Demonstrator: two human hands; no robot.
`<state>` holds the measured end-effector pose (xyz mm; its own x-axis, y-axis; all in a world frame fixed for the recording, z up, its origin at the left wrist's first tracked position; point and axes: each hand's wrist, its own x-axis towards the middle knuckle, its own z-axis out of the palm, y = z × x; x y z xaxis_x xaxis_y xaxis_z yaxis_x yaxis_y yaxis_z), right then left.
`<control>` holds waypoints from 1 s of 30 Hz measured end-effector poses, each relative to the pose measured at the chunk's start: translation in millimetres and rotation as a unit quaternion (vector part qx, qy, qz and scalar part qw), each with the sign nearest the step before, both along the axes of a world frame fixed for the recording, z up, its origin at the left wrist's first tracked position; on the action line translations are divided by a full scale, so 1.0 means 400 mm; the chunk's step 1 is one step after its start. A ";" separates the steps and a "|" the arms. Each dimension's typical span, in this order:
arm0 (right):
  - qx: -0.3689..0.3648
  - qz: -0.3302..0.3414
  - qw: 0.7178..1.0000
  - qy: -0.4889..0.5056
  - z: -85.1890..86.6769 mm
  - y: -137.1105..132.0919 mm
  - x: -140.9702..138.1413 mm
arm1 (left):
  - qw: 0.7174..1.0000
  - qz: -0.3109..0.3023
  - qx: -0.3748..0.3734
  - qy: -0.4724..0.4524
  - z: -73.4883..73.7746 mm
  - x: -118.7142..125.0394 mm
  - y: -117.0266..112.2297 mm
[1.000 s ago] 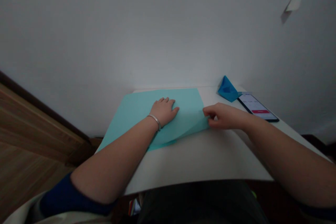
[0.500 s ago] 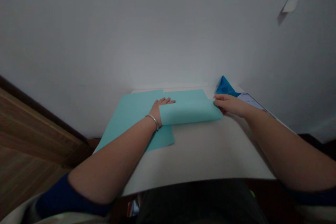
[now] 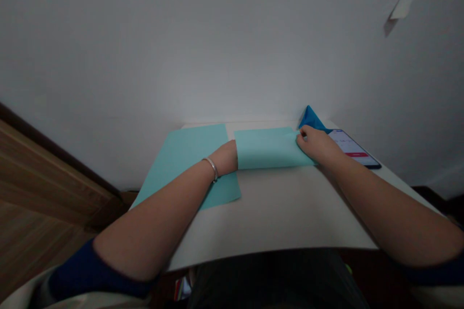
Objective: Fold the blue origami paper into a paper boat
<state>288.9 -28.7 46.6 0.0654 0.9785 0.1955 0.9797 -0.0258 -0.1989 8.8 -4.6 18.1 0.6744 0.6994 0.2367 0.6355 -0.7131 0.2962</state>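
Observation:
A light turquoise sheet of paper (image 3: pixel 270 150) is bent over on itself on the white table, its near side a rounded curve. My left hand (image 3: pixel 227 155), with a bangle at the wrist, reaches inside the bend from the left; the paper hides its fingers. At the sheet's right end, my right hand (image 3: pixel 316 146) is closed on the upper edge, thumb and fingers pinched together. Another turquoise sheet (image 3: pixel 192 147) lies flat on the left, partly beneath my left forearm.
A blue folded paper piece (image 3: pixel 310 118) stands at the back right beside a phone (image 3: pixel 357 149) with a lit screen. Behind the white table (image 3: pixel 282 217) rises a grey wall (image 3: pixel 232 43). Wooden panelling (image 3: pixel 47 193) is at the left.
The folded sheet has shifted right and its upper edge has gone back toward the wall. My left fingers have gone under the paper. My right hand has moved slightly back, uncovering more of the phone.

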 end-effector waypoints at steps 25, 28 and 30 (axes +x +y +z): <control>-0.070 -0.007 0.994 -0.085 -0.008 0.007 0.009 | 0.981 0.121 -0.006 -0.153 0.085 0.020 -0.050; -0.066 -0.009 0.994 -0.083 -0.008 0.010 0.008 | 0.996 0.084 -0.013 -0.005 0.077 0.019 -0.055; -0.062 -0.009 0.995 -0.080 -0.007 0.012 0.009 | 0.994 0.086 -0.006 0.074 0.064 0.017 -0.057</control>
